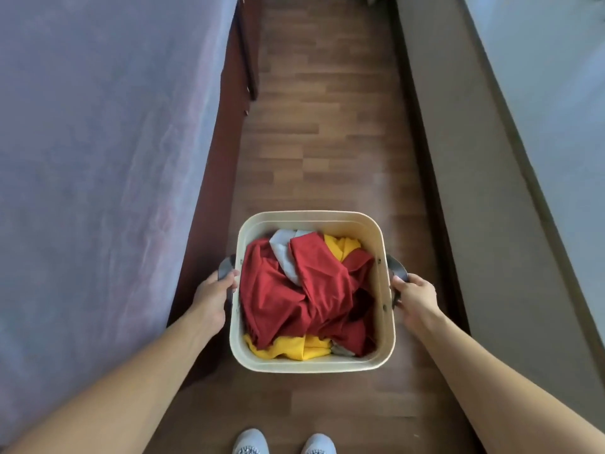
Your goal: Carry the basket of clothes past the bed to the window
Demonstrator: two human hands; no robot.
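A cream square basket [388, 329] hangs in front of me over the wooden floor, held off the ground. Inside lie crumpled clothes [294, 290]: mostly red, with yellow and a bit of grey. My left hand [212, 298] grips the dark handle on the basket's left side. My right hand [415, 298] grips the matching handle on the right. The bed [98, 158], covered in a purple sheet, runs along my left, its dark wooden side rail close to my left hand. No window shows in view.
A wooden floor strip [327, 109] runs straight ahead between the bed and a brown skirting with a pale wall [540, 93] on the right. My two feet in light slippers [252, 442] show at the bottom edge.
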